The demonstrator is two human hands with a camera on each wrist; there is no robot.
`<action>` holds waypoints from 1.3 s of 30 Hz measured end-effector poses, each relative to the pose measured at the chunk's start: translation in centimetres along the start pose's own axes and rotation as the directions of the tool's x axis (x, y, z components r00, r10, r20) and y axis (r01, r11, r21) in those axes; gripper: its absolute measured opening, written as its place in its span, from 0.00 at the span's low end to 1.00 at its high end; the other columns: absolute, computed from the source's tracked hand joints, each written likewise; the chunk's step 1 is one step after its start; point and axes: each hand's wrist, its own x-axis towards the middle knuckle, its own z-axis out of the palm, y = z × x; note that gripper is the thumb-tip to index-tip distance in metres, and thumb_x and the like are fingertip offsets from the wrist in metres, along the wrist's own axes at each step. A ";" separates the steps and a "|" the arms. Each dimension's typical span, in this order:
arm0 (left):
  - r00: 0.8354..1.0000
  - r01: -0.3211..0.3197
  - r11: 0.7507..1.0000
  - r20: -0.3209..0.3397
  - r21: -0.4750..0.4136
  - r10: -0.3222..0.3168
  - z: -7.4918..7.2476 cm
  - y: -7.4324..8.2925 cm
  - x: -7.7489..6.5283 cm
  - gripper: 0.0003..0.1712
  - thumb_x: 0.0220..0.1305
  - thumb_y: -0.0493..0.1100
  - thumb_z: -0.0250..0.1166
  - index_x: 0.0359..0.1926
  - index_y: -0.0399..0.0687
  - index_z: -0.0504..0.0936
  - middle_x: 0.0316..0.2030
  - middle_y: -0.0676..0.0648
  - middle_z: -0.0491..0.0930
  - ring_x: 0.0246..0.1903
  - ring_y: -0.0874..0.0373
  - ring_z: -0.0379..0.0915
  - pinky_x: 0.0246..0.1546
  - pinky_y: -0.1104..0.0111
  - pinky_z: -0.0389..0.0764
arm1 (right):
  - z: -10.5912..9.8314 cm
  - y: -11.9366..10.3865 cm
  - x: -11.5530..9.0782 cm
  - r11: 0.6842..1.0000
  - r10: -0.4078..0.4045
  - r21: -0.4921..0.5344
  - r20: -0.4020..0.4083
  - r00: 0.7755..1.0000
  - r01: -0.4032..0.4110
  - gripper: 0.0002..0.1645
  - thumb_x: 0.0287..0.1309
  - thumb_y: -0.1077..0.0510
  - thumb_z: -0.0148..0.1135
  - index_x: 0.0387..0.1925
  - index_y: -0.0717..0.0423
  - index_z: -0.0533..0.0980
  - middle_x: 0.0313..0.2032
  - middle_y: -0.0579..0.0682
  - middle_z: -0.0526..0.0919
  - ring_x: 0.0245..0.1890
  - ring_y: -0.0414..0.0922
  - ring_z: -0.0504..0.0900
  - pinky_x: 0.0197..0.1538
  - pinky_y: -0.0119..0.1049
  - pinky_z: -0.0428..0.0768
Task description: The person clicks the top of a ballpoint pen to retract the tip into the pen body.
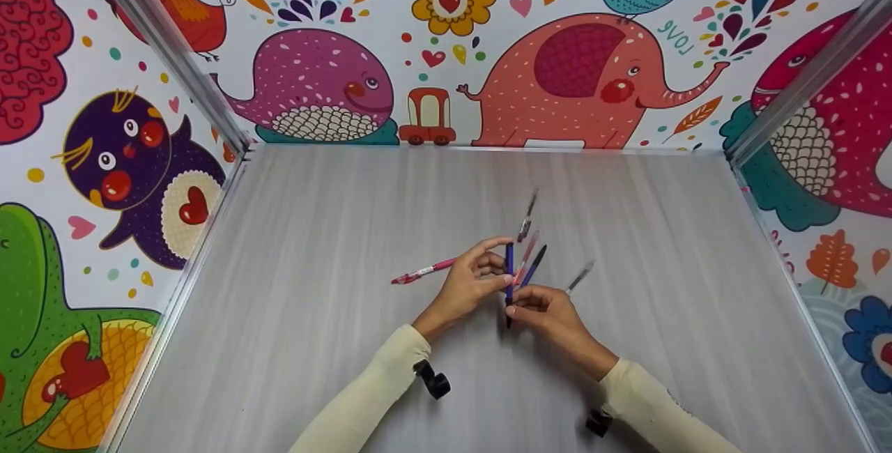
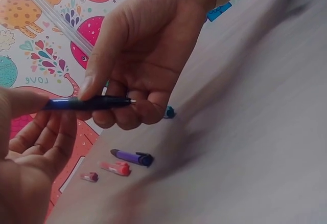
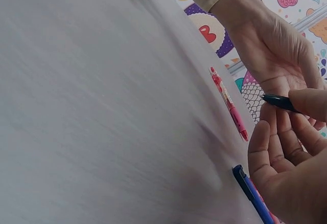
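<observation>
A blue-purple pen (image 1: 509,261) with a black tip section stands between both hands above the table. My left hand (image 1: 468,287) pinches its barrel between thumb and fingers. Near the tip end, my right hand (image 1: 554,315) grips the same pen with thumb and fingertips; the pale point pokes out in the left wrist view. Beyond the hands lie a purple pen (image 1: 535,265) with a black end, a pink pen (image 1: 527,255) and a clear pen with a dark red end (image 1: 527,219). Left of the left hand is a pink-red pen (image 1: 422,272), partly hidden behind that hand.
A clear pen (image 1: 581,277) lies to the right, partly behind the right hand; its end looks teal in the left wrist view. The pale wood-grain table (image 1: 334,230) is bordered by metal frame rails and cartoon-printed walls (image 1: 446,56).
</observation>
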 end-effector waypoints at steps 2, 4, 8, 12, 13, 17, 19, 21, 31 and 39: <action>1.000 0.001 1.000 0.001 -0.007 -0.001 0.0 0.0 0.0 0.35 0.71 0.29 0.72 0.76 0.39 0.74 0.46 0.43 0.85 0.45 0.55 0.83 0.45 0.67 0.87 | 0.0 0.0 0.0 1.000 -0.002 0.000 0.001 1.000 0.002 0.15 0.68 0.67 0.73 0.48 0.77 0.81 0.38 0.48 0.90 0.38 0.39 0.89 0.44 0.33 0.88; 1.000 0.007 1.000 -0.002 -0.021 -0.007 0.0 -0.1 0.0 0.35 0.71 0.29 0.73 0.76 0.38 0.75 0.45 0.44 0.85 0.44 0.55 0.84 0.44 0.67 0.88 | 0.0 0.0 0.0 1.000 -0.002 -0.002 0.002 1.000 0.002 0.15 0.68 0.67 0.73 0.48 0.77 0.81 0.38 0.48 0.90 0.38 0.39 0.89 0.44 0.33 0.87; 1.000 0.015 0.999 -0.006 -0.052 -0.015 -0.1 -0.1 -0.1 0.34 0.71 0.28 0.72 0.75 0.39 0.76 0.44 0.45 0.85 0.43 0.55 0.84 0.43 0.66 0.88 | 0.0 0.0 0.0 1.000 0.000 0.002 0.005 1.000 0.000 0.15 0.67 0.68 0.73 0.48 0.78 0.81 0.38 0.50 0.90 0.38 0.40 0.89 0.43 0.33 0.87; 1.000 0.014 0.998 -0.001 -0.064 -0.014 -0.2 -0.2 -0.2 0.34 0.70 0.28 0.72 0.75 0.40 0.76 0.43 0.47 0.85 0.42 0.55 0.84 0.43 0.65 0.89 | 0.1 0.0 0.0 1.000 0.004 0.010 0.012 1.000 -0.004 0.16 0.68 0.67 0.74 0.48 0.78 0.81 0.38 0.53 0.90 0.37 0.40 0.89 0.43 0.34 0.88; 1.000 0.012 0.998 0.002 -0.066 -0.012 -0.2 -0.2 -0.2 0.34 0.71 0.28 0.72 0.75 0.39 0.75 0.43 0.47 0.85 0.42 0.55 0.84 0.43 0.65 0.89 | 0.1 0.0 0.0 1.000 0.004 0.009 0.013 1.000 -0.004 0.16 0.68 0.67 0.74 0.48 0.79 0.81 0.38 0.54 0.90 0.37 0.41 0.89 0.44 0.35 0.88; 1.000 0.006 0.998 0.006 -0.067 -0.005 -0.2 -0.1 -0.3 0.33 0.71 0.28 0.72 0.74 0.34 0.75 0.43 0.45 0.85 0.42 0.55 0.84 0.42 0.65 0.89 | 0.1 0.0 0.0 1.000 0.001 -0.002 0.020 1.000 -0.001 0.17 0.67 0.67 0.74 0.48 0.79 0.81 0.40 0.60 0.90 0.38 0.41 0.90 0.44 0.35 0.88; 1.000 0.000 0.998 0.007 -0.067 0.000 -0.2 -0.2 -0.3 0.33 0.71 0.27 0.72 0.73 0.32 0.74 0.43 0.44 0.85 0.42 0.56 0.84 0.42 0.66 0.88 | 0.1 0.0 0.0 1.000 0.000 -0.010 0.021 1.000 0.001 0.17 0.67 0.67 0.74 0.48 0.80 0.81 0.40 0.62 0.90 0.38 0.41 0.90 0.45 0.35 0.88; 1.000 -0.001 0.998 0.003 -0.064 0.001 -0.2 -0.2 -0.3 0.32 0.70 0.27 0.72 0.73 0.33 0.75 0.43 0.43 0.85 0.41 0.56 0.84 0.41 0.66 0.88 | 0.1 0.0 0.0 1.000 0.000 -0.016 0.024 1.000 0.000 0.17 0.67 0.66 0.74 0.48 0.80 0.81 0.40 0.63 0.90 0.38 0.41 0.90 0.45 0.35 0.88; 1.000 0.012 0.998 -0.017 -0.070 -0.013 0.0 -0.2 -0.5 0.32 0.68 0.22 0.69 0.71 0.34 0.75 0.43 0.30 0.84 0.40 0.58 0.84 0.39 0.67 0.88 | 0.2 0.3 0.0 0.999 0.004 -0.036 0.021 1.000 -0.003 0.14 0.67 0.66 0.74 0.46 0.76 0.83 0.37 0.54 0.90 0.36 0.40 0.88 0.43 0.34 0.87; 1.000 -0.004 1.000 0.027 0.011 0.003 -0.2 -0.1 -0.7 0.38 0.72 0.27 0.69 0.80 0.35 0.67 0.43 0.42 0.84 0.42 0.56 0.81 0.41 0.69 0.86 | 0.4 0.2 0.0 0.999 -0.019 -0.031 0.030 0.999 0.020 0.12 0.68 0.66 0.74 0.43 0.75 0.82 0.35 0.55 0.90 0.34 0.41 0.88 0.40 0.35 0.87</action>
